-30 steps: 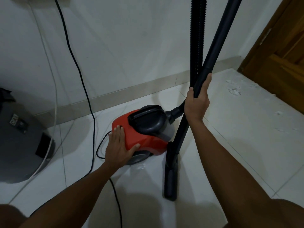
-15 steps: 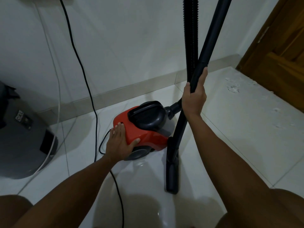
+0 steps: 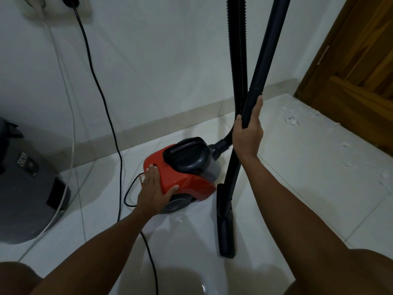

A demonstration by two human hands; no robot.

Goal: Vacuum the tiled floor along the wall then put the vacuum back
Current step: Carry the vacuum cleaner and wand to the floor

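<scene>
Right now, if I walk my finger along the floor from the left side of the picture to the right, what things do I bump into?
Grey bin → black power cord → left hand → red vacuum → floor nozzle → white crumbs → wooden door.

left hand (image 3: 152, 192) bare | right hand (image 3: 246, 133) bare | forearms apparently sleeveless

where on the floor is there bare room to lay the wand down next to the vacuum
Bare tiles lie right of the floor nozzle, between it and the white debris by the wooden door. Left of the red vacuum body it is crowded: the black cord loops there, with the grey bin beyond.
</scene>
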